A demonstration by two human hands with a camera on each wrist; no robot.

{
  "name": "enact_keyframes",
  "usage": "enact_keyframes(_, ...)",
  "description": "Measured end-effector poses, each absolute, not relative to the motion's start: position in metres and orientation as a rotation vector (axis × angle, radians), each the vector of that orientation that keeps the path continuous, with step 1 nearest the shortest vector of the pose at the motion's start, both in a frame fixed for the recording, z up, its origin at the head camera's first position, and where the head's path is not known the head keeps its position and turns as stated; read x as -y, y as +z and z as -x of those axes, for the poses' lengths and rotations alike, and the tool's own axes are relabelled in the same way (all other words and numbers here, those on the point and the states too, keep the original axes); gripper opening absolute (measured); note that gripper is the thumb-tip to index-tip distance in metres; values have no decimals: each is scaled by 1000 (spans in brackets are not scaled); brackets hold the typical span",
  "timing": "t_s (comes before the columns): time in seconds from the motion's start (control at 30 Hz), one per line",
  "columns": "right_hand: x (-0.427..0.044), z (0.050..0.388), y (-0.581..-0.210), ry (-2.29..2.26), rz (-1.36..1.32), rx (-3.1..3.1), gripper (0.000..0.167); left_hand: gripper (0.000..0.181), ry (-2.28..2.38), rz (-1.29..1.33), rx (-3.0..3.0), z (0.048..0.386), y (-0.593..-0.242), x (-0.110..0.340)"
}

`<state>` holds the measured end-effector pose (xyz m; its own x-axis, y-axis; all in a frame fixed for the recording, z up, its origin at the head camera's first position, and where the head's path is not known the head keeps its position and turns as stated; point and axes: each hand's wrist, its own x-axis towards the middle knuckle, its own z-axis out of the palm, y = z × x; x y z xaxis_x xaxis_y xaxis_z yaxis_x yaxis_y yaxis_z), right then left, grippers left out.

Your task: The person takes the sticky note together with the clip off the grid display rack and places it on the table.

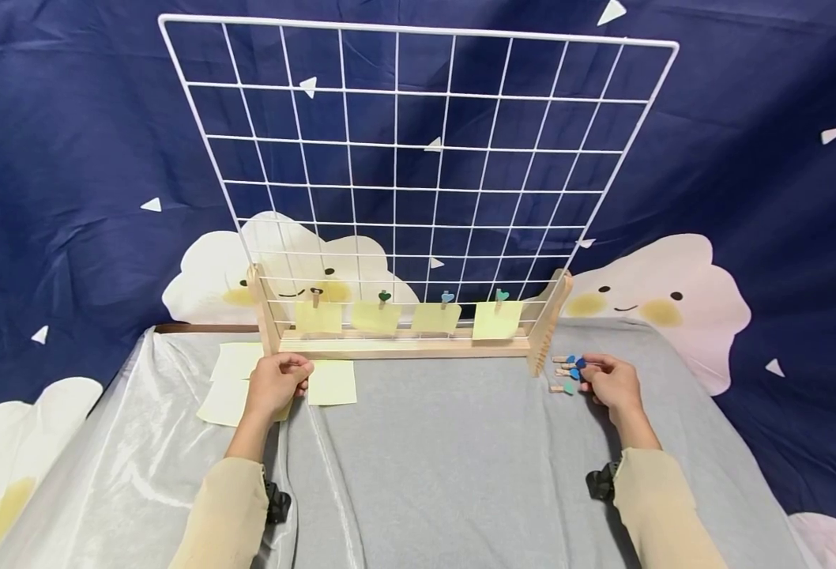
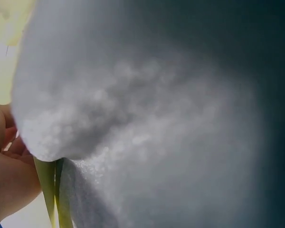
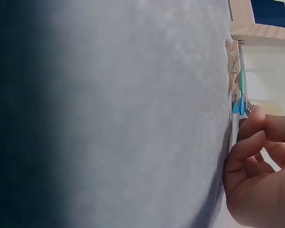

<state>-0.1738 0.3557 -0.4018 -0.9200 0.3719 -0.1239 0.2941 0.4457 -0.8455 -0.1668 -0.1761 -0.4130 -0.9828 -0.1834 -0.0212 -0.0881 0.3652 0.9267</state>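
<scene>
At the front left foot of the stand, my left hand point(image 1: 273, 383) pinches the left edge of a yellow sticky note point(image 1: 334, 384) between thumb and forefinger. More sticky notes point(image 1: 227, 401) lie under and beside that hand. On the right, my right hand point(image 1: 613, 383) has thumb and forefinger at a mini clothespin with a dark blue heart point(image 1: 580, 363), pinching its heart end. Several other mini clothespins point(image 1: 562, 389) with blue and green hearts lie just left of those fingertips. The right wrist view shows the curled fingers point(image 3: 244, 156) near the clothespins.
A white wire grid point(image 1: 397, 146) stands upright in a wooden base point(image 1: 404, 348). Several yellow notes point(image 1: 375, 318) hang along its low wire, each under a heart clothespin. Grey cloth point(image 1: 446, 458) covers the table; a dark blue cloud-print curtain point(image 1: 69, 197) hangs behind.
</scene>
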Motion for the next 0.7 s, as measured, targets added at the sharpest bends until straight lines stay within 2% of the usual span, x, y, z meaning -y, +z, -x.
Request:
enact_keyframes(0.3,-352,171,-395,1546,610,2559,41,13,-1530,-294,2562,167,-410,178)
enact_keyframes(0.7,-350,167,-387,1502,565,2554,43,13,-1555,-293,2520,164,-406,176)
